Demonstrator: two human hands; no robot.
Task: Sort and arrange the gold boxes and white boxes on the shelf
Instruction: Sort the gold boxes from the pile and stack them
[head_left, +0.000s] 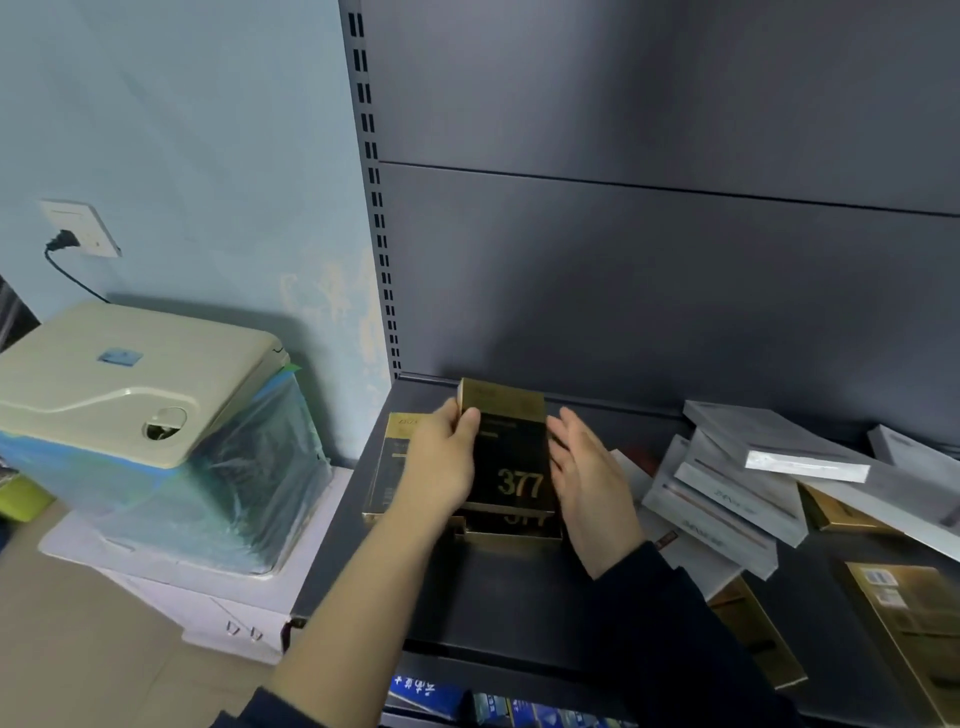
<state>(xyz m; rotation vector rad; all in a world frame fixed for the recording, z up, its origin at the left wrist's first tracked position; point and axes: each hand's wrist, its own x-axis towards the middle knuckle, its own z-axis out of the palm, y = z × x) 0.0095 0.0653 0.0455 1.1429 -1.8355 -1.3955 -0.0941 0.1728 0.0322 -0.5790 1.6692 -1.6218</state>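
Both hands work at the left end of a dark grey shelf (519, 597). On the left side, the left hand (444, 467) grips the gold box (511, 452) marked "377", its thumb on the box's top face near the gold upper band and its fingers wrapped around the left edge. That box has a black front and gold trim, and it sits on top of another gold box (511, 525) of the same kind, whose "377" print shows just below the upper one's near edge. At the right side of the held box, the right hand (587, 483) is open and flat, fingers together and stretched forward, its palm beside the box's right edge; whether it touches the box I cannot tell. Left of the stack, partly hidden under the left hand, a third gold box (387, 467) lies flat near the shelf's left edge. To the right, a loose heap of white boxes (737, 493) lies crisscrossed and tilted over one another, with more gold boxes (904, 618) showing beneath and in front of it. Beyond the shelf's left end stands a beige-lidded bin (135, 374) lined with a blue bag, against a pale blue wall (182, 130).
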